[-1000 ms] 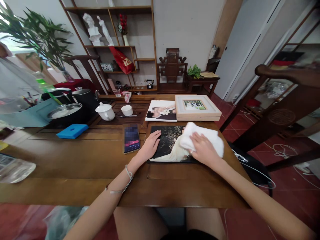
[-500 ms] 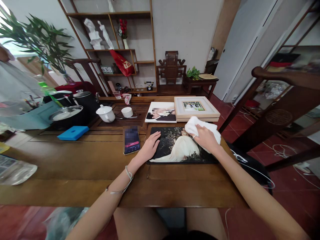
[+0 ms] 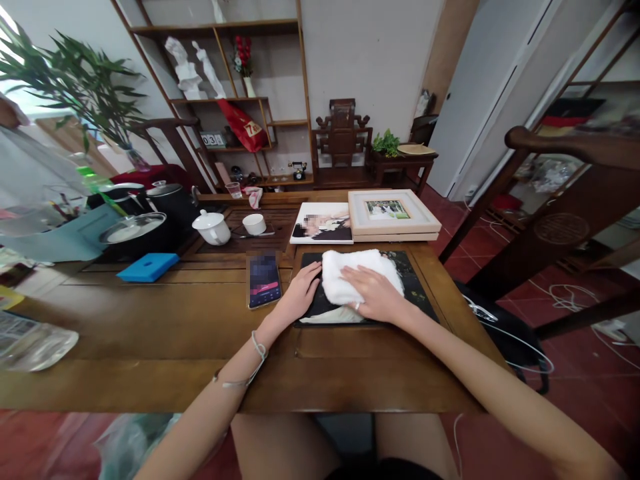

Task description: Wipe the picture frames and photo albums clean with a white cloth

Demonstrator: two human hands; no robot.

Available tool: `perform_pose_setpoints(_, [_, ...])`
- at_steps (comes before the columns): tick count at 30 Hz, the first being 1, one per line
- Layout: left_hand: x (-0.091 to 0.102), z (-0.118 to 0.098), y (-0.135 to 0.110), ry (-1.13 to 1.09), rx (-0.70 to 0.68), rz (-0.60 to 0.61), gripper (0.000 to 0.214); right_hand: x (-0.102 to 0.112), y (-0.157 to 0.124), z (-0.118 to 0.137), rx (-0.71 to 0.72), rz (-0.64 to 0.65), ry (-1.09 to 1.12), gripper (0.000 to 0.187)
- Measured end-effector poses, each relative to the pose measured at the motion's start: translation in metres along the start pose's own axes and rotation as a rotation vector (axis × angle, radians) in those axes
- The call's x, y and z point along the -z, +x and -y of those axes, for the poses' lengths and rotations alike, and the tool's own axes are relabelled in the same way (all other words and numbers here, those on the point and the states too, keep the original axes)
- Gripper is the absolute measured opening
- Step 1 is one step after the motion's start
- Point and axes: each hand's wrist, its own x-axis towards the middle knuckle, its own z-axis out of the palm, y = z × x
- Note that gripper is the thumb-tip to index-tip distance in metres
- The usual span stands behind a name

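Note:
A dark photo print (image 3: 415,287) lies flat on the wooden table (image 3: 175,320) in front of me. My left hand (image 3: 299,293) rests flat on its left edge, fingers stretched out, pinning it down. My right hand (image 3: 376,293) presses a folded white cloth (image 3: 350,277) onto the middle of the print, fingers spread over the cloth. The cloth hides most of the picture.
A phone (image 3: 263,280) lies just left of my left hand. Behind the print are another photo print (image 3: 323,223) and a framed picture (image 3: 393,213). A teapot (image 3: 213,228), cup (image 3: 254,223), black pots (image 3: 150,213) and blue box (image 3: 148,267) stand at left. A wooden chair (image 3: 565,200) stands right.
My right hand has swept the white cloth from the print's right side, up to its far right corner, then leftward onto the middle. My left hand has stayed put.

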Motion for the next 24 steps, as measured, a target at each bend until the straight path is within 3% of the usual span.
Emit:
perform_pose_setpoints(6, [-0.001,0.002,-0.001,0.009,-0.001,-0.014,0.038,0.013,-0.01,-0.068,-0.283,-0.094,-0.049,0.052])
perform_pose_setpoints(10, [0.001,-0.002,-0.001,0.029,0.01,-0.007,0.039,0.021,-0.029,-0.085,-0.37,-0.129,-0.062,0.053])
perform_pose_setpoints(14, [0.001,-0.006,-0.001,0.037,0.03,-0.005,0.039,0.021,-0.061,-0.057,-0.262,-0.088,-0.041,0.055])
perform_pose_setpoints(19, [0.0,-0.007,-0.001,0.031,0.039,-0.007,0.039,0.021,-0.112,-0.011,0.086,-0.048,0.031,0.064])
perform_pose_setpoints(21, [0.0,-0.007,-0.002,0.028,0.035,-0.005,0.039,0.022,-0.118,-0.012,0.128,-0.03,0.062,0.066])
perform_pose_setpoints(24, [0.001,-0.006,-0.002,0.027,0.027,-0.007,0.038,0.023,-0.103,-0.04,0.065,-0.036,0.085,0.063])
